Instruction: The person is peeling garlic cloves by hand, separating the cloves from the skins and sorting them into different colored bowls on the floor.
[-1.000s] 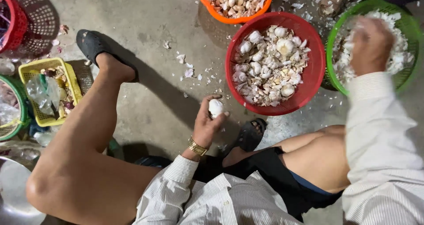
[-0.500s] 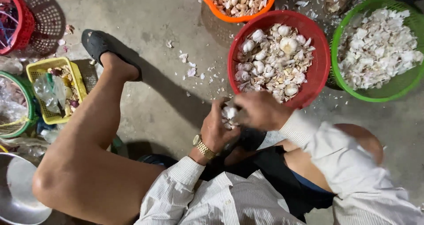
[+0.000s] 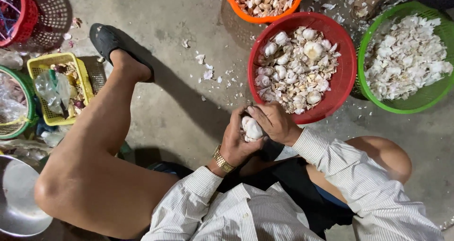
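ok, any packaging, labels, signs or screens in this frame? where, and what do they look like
No labels, signs or screens.
Clear plastic bag: crumpled, lying in the yellow basket at far left.
Otherwise only open baskets; both hands, left hand and right hand, hold a white garlic bulb.

One camera sits on the person's head and looks almost straight down at the lap and the concrete floor [image 3: 179,104] ahead of it. It is close: the striped shirt sleeves [image 3: 359,175] fill the frame at 6 o'clock, and the left hand [image 3: 236,139] and right hand [image 3: 274,122] meet just below centre. The bare knee [image 3: 71,184] lies at 8 o'clock. The red basket [image 3: 347,87] reaches toward 1 o'clock, the green basket [image 3: 425,99] is cut at 2 o'clock, and the yellow basket [image 3: 85,70] sits at 9 o'clock. With a single view, nothing overlaps.
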